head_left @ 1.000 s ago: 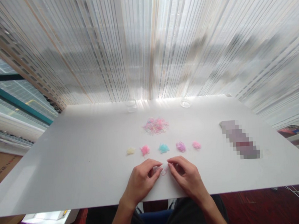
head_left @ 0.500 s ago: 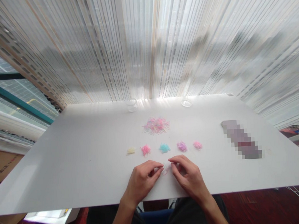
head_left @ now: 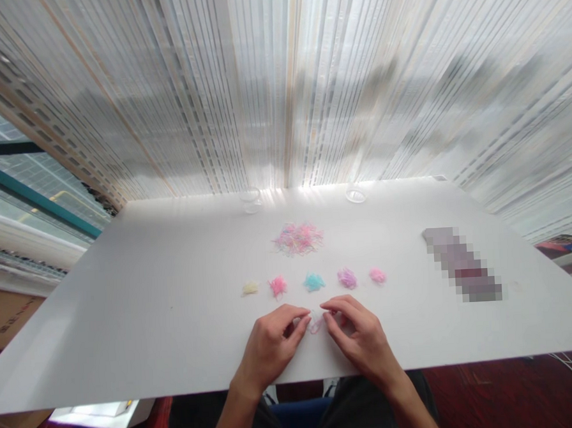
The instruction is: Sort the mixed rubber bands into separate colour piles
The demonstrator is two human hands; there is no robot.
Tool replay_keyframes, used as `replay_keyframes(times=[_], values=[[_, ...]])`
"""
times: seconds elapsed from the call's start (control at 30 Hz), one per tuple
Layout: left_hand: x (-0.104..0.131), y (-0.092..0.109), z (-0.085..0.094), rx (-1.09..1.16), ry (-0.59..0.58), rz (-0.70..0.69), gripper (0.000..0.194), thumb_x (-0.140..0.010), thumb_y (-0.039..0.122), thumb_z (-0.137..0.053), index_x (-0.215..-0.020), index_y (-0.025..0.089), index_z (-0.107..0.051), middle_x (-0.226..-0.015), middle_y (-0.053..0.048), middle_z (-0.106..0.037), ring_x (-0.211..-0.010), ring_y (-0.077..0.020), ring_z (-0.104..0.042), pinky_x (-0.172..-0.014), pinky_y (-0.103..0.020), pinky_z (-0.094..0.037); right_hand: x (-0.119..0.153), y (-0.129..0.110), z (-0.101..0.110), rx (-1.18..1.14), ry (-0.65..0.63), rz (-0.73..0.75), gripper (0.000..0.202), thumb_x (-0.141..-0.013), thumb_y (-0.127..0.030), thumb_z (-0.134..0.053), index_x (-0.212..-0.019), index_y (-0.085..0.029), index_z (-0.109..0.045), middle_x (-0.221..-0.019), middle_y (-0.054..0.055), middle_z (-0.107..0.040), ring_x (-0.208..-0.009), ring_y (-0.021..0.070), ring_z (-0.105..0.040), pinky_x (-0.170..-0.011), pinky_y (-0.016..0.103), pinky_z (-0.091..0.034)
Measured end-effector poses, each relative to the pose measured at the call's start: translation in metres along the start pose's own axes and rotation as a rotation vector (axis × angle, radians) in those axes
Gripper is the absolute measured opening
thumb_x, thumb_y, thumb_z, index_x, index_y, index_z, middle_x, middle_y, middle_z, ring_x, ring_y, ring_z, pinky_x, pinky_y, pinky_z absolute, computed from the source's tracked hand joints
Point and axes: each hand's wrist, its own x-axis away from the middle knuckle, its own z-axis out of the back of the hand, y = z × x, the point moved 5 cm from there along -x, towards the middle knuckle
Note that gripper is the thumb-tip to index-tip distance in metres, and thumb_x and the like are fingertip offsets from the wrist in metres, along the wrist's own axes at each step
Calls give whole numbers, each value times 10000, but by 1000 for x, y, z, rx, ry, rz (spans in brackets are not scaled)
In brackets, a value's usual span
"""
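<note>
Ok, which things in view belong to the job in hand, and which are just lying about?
In use, it seems: loose strands, mixed pile, yellow pile, bright pink pile, blue pile, purple pile, pale pink pile.

Probably lying about: pixelated object, cardboard box; perhaps clear container, clear lid.

I'm viewing a white desk (head_left: 129,337): a mixed heap of strands (head_left: 299,238) is lying beyond a row of five piles (head_left: 313,281), yellow, bright pink, turquoise, purple, pale pink. A clear container (head_left: 251,204) and clear round piece (head_left: 356,197) are sitting far back, a pixelated object (head_left: 464,265) rightward.
</note>
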Motion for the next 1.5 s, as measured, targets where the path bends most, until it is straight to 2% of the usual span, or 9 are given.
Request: replay_keyframes(times=[0.47, 0.93, 1.5], values=[[0, 0, -1, 16, -39, 20, 174, -1025, 267, -599, -1076, 219, -757, -952, -26, -781, -720, -139, -682, -716, -237, -537, 1, 1, -1, 6, -31, 0, 124, -984, -195, -599, -1033, -227, -709, -950, 51, -729, -764, 172, -686, -735, 279, -589], [0, -1, -2, 1, -22, -7, 126, -1008, 246, -628, -1048, 216, -744, -925, -10, -768, -688, -123, -661, -676, -221, -518, 2, 3, -3, -2, -51, 5, 126, -983, -170, -601, -1039, -226, -699, -951, 42, -715, -789, 166, -675, -753, 267, -577], [-1, 2, 0, 2, -11, -28, 172, -1026, 253, -602, -1075, 218, -763, -931, -12, -782, -703, -128, -679, -686, -227, -529, 1, 2, -3, 14, -50, 20, 121, -984, -176, -601, -1023, -226, -704, -935, 44, -719, -823, 179, -691, -754, 278, -574]])
